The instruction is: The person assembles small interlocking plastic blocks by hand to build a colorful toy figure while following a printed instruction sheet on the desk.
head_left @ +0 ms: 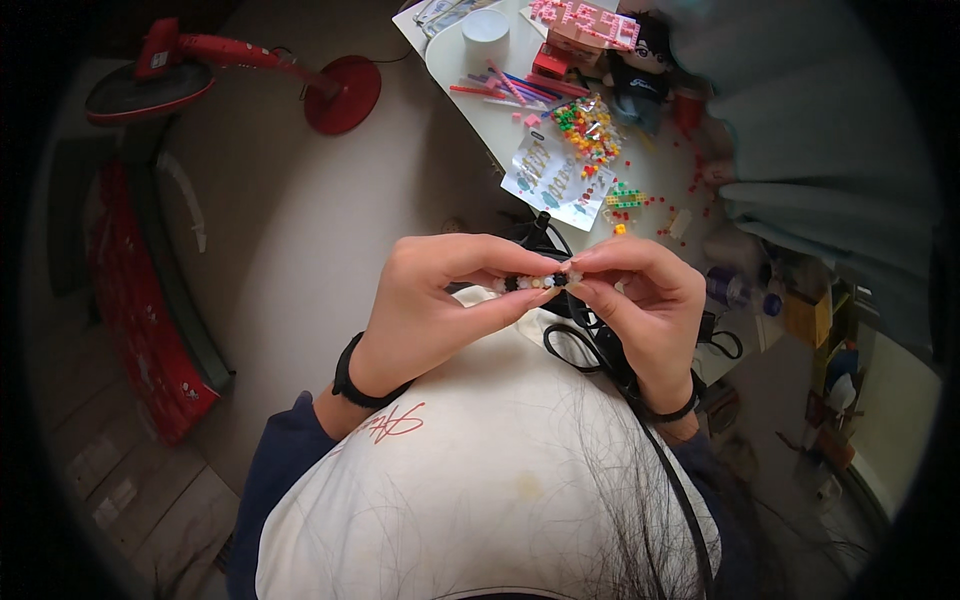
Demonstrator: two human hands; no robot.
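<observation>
Both my hands are raised in front of my chest, fingertips nearly meeting. Between them is a small strip of tiny building bricks (541, 283) in white, black and pale yellow. My left hand (425, 300) pinches its left part between thumb and forefinger. At the other end, the thumb and forefinger of my right hand (648, 300) press together on the strip, next to a black brick. The fingers cover parts of the strip at both ends.
Beyond my hands stands a white table (462, 75) with a printed sheet (558, 180), a heap of colourful bricks (592, 130), a green-and-yellow brick piece (626, 197), pens (515, 88), a white cup (486, 36) and a doll (640, 85). A red fan (343, 95) lies left; a black strap (650, 440) hangs by my right arm.
</observation>
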